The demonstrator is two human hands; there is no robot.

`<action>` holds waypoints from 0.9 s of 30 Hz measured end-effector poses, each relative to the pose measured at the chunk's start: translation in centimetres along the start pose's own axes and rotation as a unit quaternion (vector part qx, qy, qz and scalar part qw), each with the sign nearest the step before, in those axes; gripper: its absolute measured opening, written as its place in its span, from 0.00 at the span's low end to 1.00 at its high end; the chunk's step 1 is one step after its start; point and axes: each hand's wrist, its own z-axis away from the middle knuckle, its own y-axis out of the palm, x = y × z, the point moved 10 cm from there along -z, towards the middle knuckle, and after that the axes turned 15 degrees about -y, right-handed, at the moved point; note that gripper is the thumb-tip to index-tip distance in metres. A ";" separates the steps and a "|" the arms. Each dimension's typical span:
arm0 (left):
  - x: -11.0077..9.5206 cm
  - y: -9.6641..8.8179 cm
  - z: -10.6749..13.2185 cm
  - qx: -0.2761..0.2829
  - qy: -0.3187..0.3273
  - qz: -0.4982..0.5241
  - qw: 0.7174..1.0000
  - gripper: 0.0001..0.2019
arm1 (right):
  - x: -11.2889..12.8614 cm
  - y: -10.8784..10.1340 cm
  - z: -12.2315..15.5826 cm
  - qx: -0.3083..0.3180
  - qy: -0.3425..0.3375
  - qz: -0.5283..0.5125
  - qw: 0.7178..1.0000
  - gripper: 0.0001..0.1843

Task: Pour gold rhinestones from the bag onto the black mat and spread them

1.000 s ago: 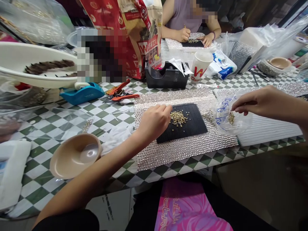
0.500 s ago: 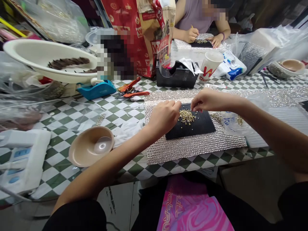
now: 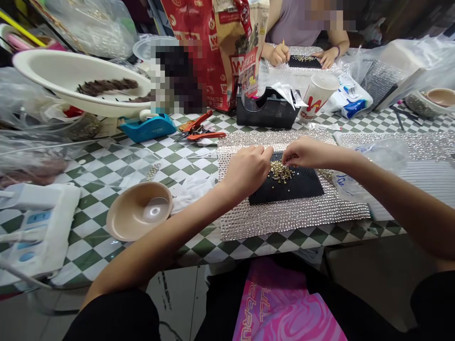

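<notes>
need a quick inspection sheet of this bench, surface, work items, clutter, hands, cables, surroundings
surface: green and white checked table, crowded.
job's things: pile of small gold studs on a black ribbed tray, which lies on a rhinestone sheet.
clutter: tan bowl, blue tape dispenser, black tape dispenser, red-handled pliers, paper cup, plastic bag, white basin, red paper bag.
hands: left hand and right hand both pinch at the studs; whether either holds one cannot be told.
cables: nothing seen.
surroundings: another person works at the far side.
</notes>
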 end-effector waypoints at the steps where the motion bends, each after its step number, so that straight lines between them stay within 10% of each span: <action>1: 0.0 0.0 0.0 0.001 0.001 0.000 1.000 0.09 | 0.0 0.0 0.0 -0.001 -0.002 0.000 1.000 0.12; 27: 0.1 0.1 -0.1 0.001 -0.003 -0.006 1.000 0.10 | 0.6 -0.3 0.9 0.000 -0.007 0.033 0.999 0.15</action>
